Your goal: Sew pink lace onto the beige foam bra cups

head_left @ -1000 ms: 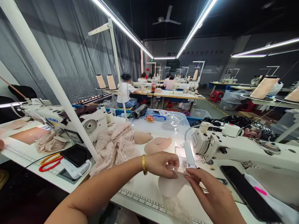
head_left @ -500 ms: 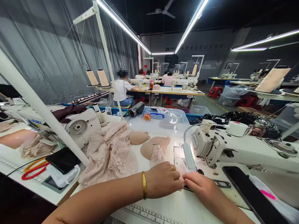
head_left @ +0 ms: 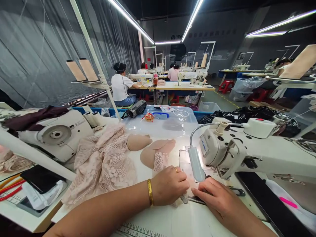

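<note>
My left hand (head_left: 170,186), with a gold bangle and a ring, is closed on a thin pale pink fabric piece (head_left: 190,180) beside the sewing machine's needle area. Only parts of this piece show around my fingers. My right hand (head_left: 219,199) lies on the machine bed with fingers stretched out and apart, its fingertips at the fabric's right side. Just above both hands is the grey lamp head (head_left: 197,164) on a bendy neck. The white sewing machine (head_left: 217,148) stands to the right; its needle is hidden.
Beige moulded cups (head_left: 148,156) and a heap of pink lace (head_left: 106,164) lie left of the machine. A white pole (head_left: 37,146) slants across the left. Behind are a translucent lid (head_left: 165,126) and a black bag (head_left: 237,115). A person (head_left: 120,85) sits farther back.
The view has shifted and turned a little. My right hand's fingers have spread and moved slightly apart from my left hand, which stays closed on the fabric.
</note>
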